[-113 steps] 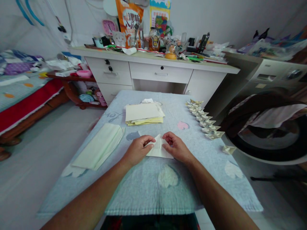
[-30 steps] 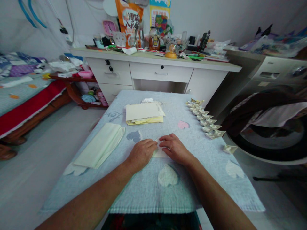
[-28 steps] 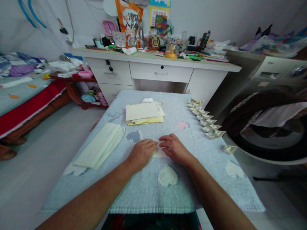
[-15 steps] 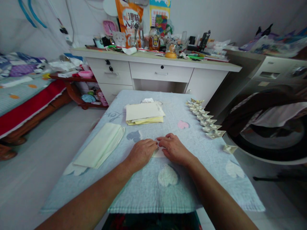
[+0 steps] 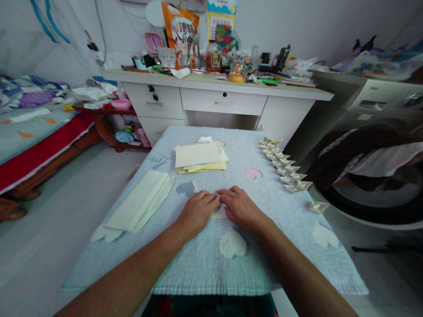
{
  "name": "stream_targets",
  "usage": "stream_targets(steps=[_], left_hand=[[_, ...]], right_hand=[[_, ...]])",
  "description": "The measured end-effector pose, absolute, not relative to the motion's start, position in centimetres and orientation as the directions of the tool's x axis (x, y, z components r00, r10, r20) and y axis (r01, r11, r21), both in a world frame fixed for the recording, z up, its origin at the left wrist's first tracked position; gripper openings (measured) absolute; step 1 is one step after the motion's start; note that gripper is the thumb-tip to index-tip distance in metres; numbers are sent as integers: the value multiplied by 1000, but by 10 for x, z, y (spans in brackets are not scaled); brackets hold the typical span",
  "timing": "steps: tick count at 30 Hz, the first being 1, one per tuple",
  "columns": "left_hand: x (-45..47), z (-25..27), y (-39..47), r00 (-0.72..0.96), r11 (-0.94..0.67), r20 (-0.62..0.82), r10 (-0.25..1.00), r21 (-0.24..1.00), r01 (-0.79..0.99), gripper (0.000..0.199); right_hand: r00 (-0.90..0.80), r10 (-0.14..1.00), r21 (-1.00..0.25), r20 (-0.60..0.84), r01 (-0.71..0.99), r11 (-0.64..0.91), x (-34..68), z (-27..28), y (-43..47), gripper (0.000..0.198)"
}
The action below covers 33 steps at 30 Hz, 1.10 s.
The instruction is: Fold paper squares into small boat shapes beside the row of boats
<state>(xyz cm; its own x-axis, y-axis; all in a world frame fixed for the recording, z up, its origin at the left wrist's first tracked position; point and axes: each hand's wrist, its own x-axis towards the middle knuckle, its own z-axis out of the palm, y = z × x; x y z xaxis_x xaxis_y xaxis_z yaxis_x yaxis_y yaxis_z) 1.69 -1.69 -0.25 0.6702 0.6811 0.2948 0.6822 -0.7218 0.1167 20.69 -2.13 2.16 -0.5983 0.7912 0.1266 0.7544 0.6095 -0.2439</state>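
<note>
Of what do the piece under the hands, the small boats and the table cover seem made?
Piece: probably matte paper, pale and flat, though mostly covered.
Small boats: likely matte paper, with sharp creases.
Table cover: apparently matte fabric, finely textured.

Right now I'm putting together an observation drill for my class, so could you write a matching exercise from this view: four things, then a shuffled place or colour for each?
Things:
1. Small folded paper
2. Row of paper boats
3. Paper stack
4. Pink clock

Places or colours:
A. Cream on top, yellow lower down
B. Just left of the orange bag
C. Partly hidden by the left hand and right hand
D. Along the right side of the blue cloth

Pairs: 1-C, 2-D, 3-A, 4-B
</note>
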Motion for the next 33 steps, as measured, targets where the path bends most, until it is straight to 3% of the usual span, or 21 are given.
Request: stream_targets(steps=[8, 14, 26, 33], left_hand=[[18, -2, -17, 677, -726, 297, 674, 93, 682, 10], [15, 2, -24, 693, -724, 293, 659, -2, 689, 8], [15, 18, -46, 633, -627, 144, 761, -89, 774, 11], [4, 19, -57, 647, -635, 98, 756, -129, 762, 16]], right_hand=[[-624, 770, -240, 132, 733, 636, 204, 20, -18, 28], [-614, 783, -228, 102, 752, 619, 203, 24, -18, 24], [-615, 783, -249, 90, 748, 616, 208, 23, -18, 29], [-613, 784, -279, 92, 740, 612, 208, 24, -18, 29]])
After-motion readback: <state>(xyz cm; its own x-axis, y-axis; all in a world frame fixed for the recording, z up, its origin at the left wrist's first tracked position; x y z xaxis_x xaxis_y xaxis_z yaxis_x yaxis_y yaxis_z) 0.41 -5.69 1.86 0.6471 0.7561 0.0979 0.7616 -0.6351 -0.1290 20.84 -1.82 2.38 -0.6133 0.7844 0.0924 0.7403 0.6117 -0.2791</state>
